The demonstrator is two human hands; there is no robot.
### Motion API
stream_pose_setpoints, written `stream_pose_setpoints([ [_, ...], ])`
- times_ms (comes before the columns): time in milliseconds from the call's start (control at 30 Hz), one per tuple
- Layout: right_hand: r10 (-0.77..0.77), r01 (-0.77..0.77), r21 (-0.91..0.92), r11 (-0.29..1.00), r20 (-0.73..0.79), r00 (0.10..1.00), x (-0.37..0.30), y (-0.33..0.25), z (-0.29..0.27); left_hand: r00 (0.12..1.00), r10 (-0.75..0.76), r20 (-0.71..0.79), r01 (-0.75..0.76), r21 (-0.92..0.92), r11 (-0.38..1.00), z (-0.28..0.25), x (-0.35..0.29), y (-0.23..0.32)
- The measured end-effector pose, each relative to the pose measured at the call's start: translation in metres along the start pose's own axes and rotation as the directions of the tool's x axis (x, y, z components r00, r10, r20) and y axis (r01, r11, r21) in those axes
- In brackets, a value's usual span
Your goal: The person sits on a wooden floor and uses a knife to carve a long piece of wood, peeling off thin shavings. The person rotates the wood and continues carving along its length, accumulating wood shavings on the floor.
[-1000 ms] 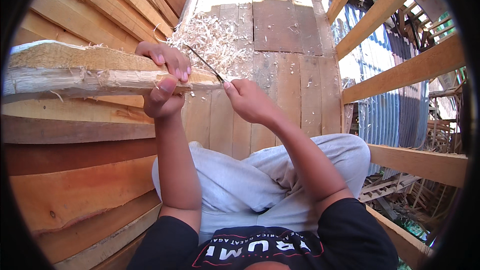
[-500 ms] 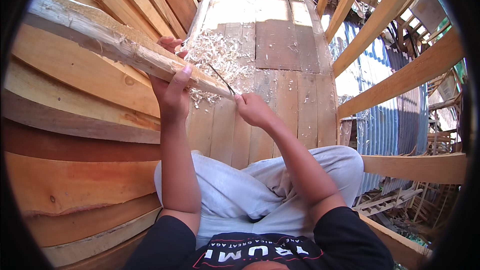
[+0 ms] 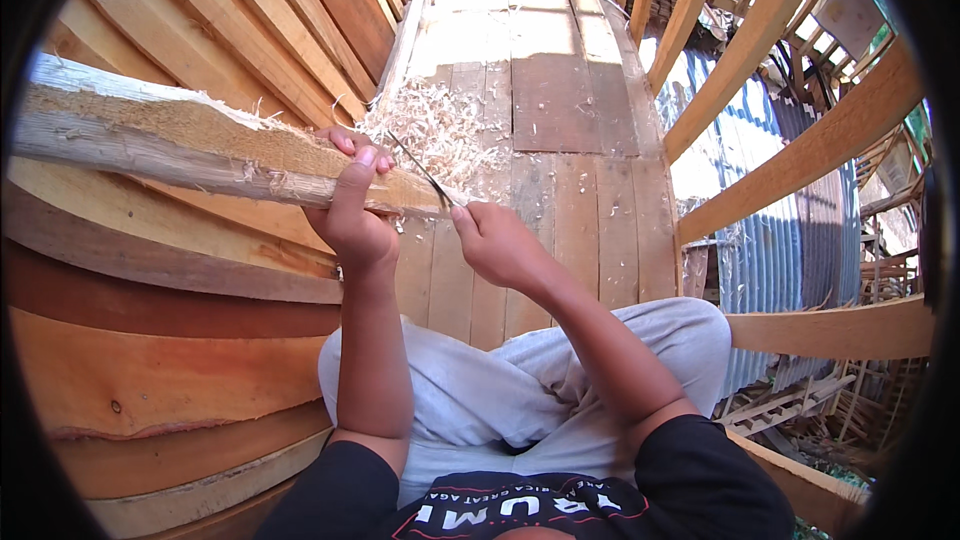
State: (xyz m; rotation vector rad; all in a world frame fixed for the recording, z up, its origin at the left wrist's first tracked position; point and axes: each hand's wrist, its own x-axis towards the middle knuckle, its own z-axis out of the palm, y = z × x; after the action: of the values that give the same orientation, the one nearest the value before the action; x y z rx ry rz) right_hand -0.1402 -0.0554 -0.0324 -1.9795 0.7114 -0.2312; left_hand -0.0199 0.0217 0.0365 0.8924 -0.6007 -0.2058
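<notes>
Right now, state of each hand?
Left hand: closed around the rough-hewn wooden pole, thumb on top.
Right hand: closed, holding a thin dark-bladed knife; handle mostly hidden.

Wood piece (image 3: 180, 140) swung round

Lies more crosswise than 0.5 s ago, with more of its broad tan face in view. Left hand (image 3: 352, 212) regripped since 1 s ago: thumb reaches further across the wood.
</notes>
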Motion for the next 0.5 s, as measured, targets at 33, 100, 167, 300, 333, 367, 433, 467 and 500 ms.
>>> stream_pose_setpoints([
  [33,0.019,-0.019,0.025,1.000,0.002,1.000,0.003,0.006,0.002,1.000,0.016,-0.004,-0.016,0.017,1.000,0.006,-0.003,0.000],
  [100,0.059,-0.059,0.074,0.996,0.006,0.998,0.016,0.036,0.012,0.995,0.044,-0.094,-0.043,0.018,0.999,0.007,-0.001,-0.005],
  [167,0.146,-0.150,-0.054,0.987,-0.067,0.987,0.028,0.113,0.029,0.997,0.009,-0.076,-0.010,-0.020,1.000,0.014,0.001,-0.004],
  [300,0.245,-0.244,-0.031,0.969,0.006,0.970,0.033,0.107,0.034,0.995,-0.016,-0.095,0.012,-0.033,0.999,0.002,0.010,-0.005],
  [333,0.205,-0.205,-0.013,0.979,0.019,0.979,0.028,0.088,0.034,0.997,-0.018,-0.076,0.016,-0.032,0.999,-0.003,0.010,-0.001],
  [367,0.171,-0.171,0.001,0.985,0.024,0.985,0.023,0.066,0.029,0.998,-0.026,-0.054,0.023,-0.041,0.999,-0.007,0.010,-0.002],
  [433,0.114,-0.114,0.003,0.993,0.049,0.992,0.014,0.026,0.013,1.000,-0.027,0.005,0.028,-0.053,0.998,-0.011,0.011,-0.004],
  [467,0.098,-0.098,-0.003,0.995,0.078,0.992,0.010,0.009,0.006,0.999,-0.031,0.038,0.032,-0.048,0.998,-0.013,0.010,-0.004],
  [500,0.078,-0.077,-0.007,0.997,0.107,0.991,0.007,-0.001,0.003,0.997,-0.031,0.072,0.034,-0.041,0.999,-0.015,0.009,0.000],
])
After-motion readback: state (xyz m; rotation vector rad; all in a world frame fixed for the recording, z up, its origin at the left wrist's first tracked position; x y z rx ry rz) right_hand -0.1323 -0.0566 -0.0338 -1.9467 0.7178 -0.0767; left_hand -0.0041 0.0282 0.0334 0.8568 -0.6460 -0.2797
